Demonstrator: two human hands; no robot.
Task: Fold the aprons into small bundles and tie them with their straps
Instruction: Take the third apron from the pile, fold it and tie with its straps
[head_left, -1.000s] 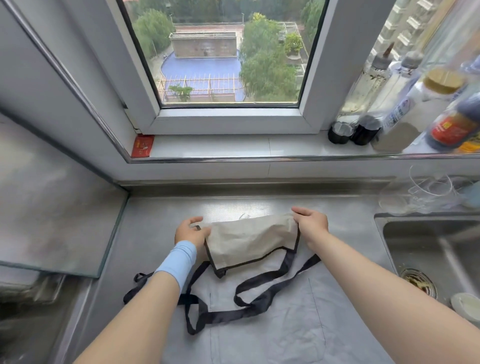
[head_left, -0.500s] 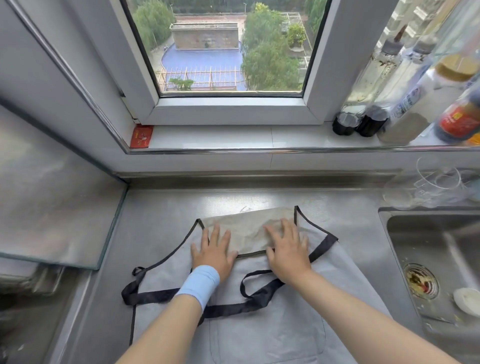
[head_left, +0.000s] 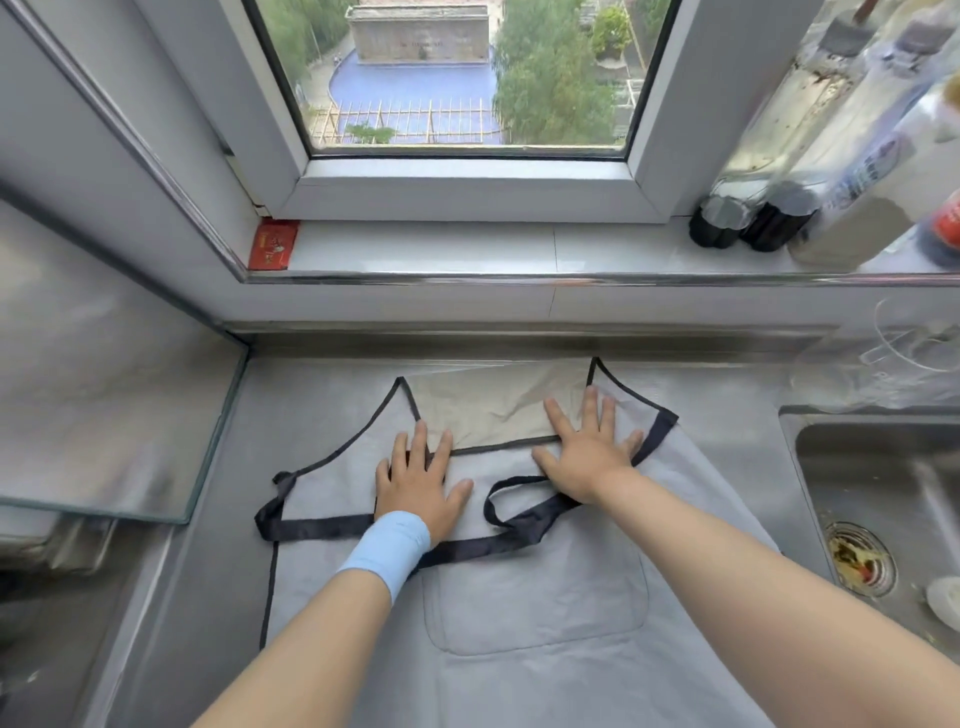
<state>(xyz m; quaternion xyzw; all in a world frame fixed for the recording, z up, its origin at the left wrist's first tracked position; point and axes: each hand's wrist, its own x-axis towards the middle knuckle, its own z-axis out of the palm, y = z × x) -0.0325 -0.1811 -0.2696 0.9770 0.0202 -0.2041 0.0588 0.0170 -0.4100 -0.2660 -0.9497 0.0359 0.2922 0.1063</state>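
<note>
I see the steel surface (head_left: 322, 374) filling the lower frame, with the sink (head_left: 883, 467) at three o'clock. The grey apron (head_left: 545, 597) lies flat across the middle of the surface, running off toward six o'clock, its patch pocket (head_left: 535, 603) facing up. Its bib (head_left: 498, 402) is folded down at twelve o'clock, beige underside showing. Black straps (head_left: 519, 519) loop loosely over the apron's chest. My left hand (head_left: 418, 488), blue wristband (head_left: 387, 551) behind it, presses flat at the fold's nine o'clock end, grip spread wide. My right hand (head_left: 589, 452) presses flat at its three o'clock end, grip likewise splayed, clasping nothing.
</note>
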